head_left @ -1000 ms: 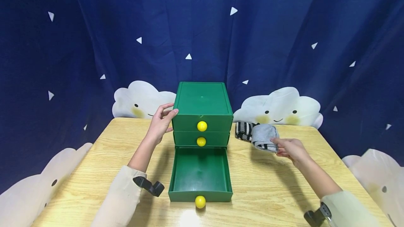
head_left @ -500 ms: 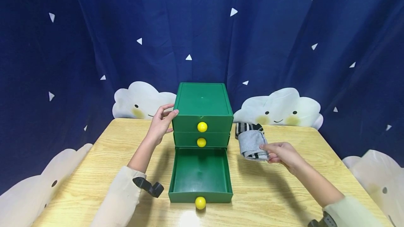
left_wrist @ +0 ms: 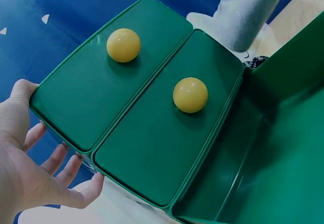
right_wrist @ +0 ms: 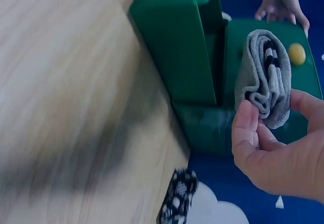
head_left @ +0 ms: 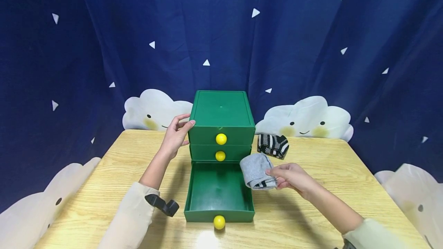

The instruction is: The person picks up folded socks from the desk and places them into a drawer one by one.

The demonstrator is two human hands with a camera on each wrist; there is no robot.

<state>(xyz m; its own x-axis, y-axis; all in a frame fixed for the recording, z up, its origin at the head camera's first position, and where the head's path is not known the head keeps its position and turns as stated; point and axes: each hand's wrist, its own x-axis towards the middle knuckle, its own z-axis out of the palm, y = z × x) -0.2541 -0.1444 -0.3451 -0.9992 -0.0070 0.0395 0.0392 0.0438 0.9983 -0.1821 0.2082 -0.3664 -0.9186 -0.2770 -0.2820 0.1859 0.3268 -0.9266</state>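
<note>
My right hand (head_left: 294, 178) pinches a folded grey sock (head_left: 256, 170) between thumb and fingers, over the right edge of a pulled-out bottom drawer (head_left: 214, 193). Rolled layers with black stripes show at the end of the sock in the right wrist view. The drawer belongs to a green cabinet (head_left: 221, 108) with yellow round knobs; its two upper drawers are pushed in. At the cabinet's upper left side is my left hand (head_left: 177, 135), thumb on the front corner and spread fingers (left_wrist: 54, 159) against the side wall. Nothing is visible inside the drawer.
A black-and-white patterned folded bundle (head_left: 272, 146), probably another sock, lies on the wooden table (head_left: 311, 155) right of the cabinet. Behind the table hangs a dark blue curtain (head_left: 221, 30) with white triangles and clouds. The lowest yellow knob (head_left: 219, 222) sticks out toward me.
My right hand has carried the grey sock left and toward me, from beside the patterned bundle to the drawer's right edge. My left hand stays at the cabinet.
</note>
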